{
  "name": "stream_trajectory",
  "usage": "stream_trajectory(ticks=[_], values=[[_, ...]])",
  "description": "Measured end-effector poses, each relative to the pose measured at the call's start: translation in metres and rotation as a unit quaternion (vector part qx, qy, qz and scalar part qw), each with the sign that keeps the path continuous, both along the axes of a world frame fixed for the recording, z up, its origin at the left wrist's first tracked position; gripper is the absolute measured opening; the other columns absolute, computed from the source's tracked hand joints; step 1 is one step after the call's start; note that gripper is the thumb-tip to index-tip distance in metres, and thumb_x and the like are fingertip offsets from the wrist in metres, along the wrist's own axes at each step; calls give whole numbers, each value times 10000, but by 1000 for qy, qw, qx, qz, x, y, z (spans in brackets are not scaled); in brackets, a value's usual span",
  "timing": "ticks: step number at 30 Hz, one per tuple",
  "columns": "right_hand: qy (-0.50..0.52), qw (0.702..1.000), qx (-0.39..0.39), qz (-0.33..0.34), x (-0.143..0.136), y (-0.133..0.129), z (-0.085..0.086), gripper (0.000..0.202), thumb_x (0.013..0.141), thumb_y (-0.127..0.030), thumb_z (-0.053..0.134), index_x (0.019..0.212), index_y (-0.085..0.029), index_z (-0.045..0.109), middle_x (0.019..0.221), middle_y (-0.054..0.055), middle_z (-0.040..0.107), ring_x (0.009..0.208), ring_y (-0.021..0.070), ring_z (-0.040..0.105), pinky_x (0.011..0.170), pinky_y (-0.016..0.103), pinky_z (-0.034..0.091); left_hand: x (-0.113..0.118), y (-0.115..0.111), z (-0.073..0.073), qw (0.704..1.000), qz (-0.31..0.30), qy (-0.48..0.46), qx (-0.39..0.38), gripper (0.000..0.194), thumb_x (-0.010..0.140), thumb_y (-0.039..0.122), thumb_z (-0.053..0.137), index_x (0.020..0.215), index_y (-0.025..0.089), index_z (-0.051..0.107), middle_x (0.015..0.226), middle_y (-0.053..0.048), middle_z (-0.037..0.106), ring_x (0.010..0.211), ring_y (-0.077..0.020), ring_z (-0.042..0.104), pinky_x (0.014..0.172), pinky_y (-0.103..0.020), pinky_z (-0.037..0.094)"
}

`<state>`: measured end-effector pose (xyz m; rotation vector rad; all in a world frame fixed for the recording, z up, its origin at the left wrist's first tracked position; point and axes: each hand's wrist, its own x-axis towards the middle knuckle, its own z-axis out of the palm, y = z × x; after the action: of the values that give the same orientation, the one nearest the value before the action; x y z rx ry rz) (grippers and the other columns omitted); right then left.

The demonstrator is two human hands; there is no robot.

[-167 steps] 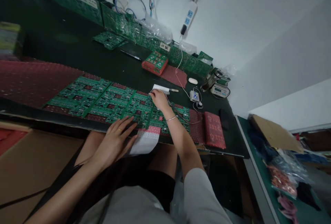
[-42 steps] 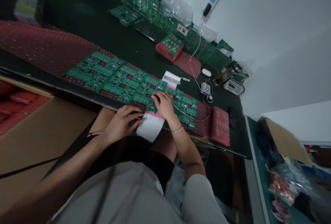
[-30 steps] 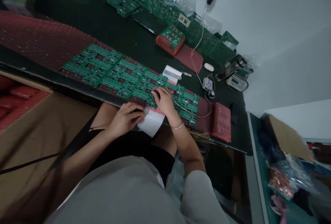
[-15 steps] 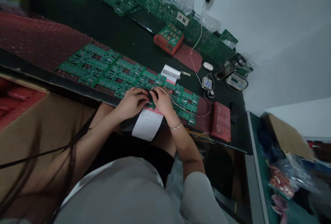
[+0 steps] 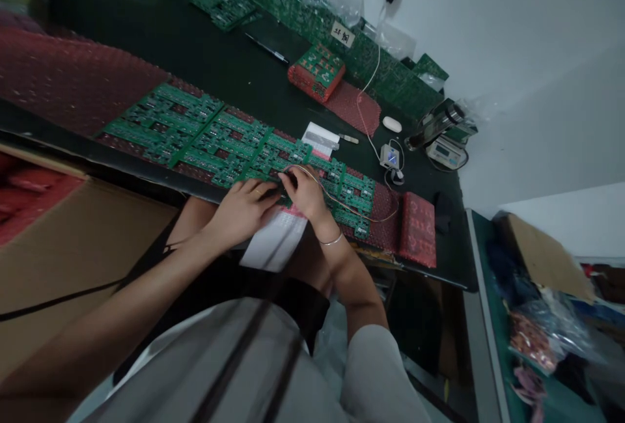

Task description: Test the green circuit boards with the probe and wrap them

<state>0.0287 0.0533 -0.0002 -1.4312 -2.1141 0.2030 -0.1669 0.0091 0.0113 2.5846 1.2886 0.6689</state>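
Observation:
A row of green circuit boards [image 5: 190,125] lies on red bubble wrap [image 5: 383,228] along the front of the dark table. My left hand [image 5: 248,207] rests at the front edge of the boards, its fingers bent and close together; what they grip, if anything, is hidden. Just right of it, my right hand [image 5: 303,192] has its thumb and index finger pinched near a small dark part that I cannot make out. A thin cable [image 5: 349,207] runs from the right hand over the boards. Below both hands a printed white sheet [image 5: 276,241] hangs over the table edge.
A red wrapped package [image 5: 418,230] stands at the right end. Behind are a wrapped board stack [image 5: 317,74], a small device with a lit screen [image 5: 390,157], a white oval object [image 5: 392,124], a pen [image 5: 267,48], a glass bottle [image 5: 434,127] and a cardboard box [image 5: 97,234] at lower left.
My left hand has shifted slightly left and down and lies flatter, with its fingers closer together. The white sheet has tilted leftward. My right hand is almost unchanged.

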Motion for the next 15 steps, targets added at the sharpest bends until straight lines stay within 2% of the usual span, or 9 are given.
stream_trajectory(ticks=[4,8,15], values=[[45,999,3,3,-1,5,10,275,1086,-432,603,968,-223,737,1032,74,772,1089,227,705,1072,371,530,0,-16,-6,1000,5,-6,16,353,1051,350,515,1271,246,771,1363,-142,699,1292,-363,596,1021,-522,506],[85,995,-7,50,-10,21,19,221,1093,-348,584,997,-229,743,1074,54,787,1095,191,722,1039,327,563,2,-18,-6,999,13,-29,14,370,1049,369,511,1273,236,774,1341,-154,705,1257,-369,601,1020,-545,511],[21,994,-40,102,-29,39,25,146,1074,-173,552,1074,-206,694,1160,96,765,1199,231,695,1108,406,550,-1,-20,-6,998,5,-68,4,338,1048,380,536,1267,263,765,1349,-137,701,1274,-361,589,1044,-547,504]])
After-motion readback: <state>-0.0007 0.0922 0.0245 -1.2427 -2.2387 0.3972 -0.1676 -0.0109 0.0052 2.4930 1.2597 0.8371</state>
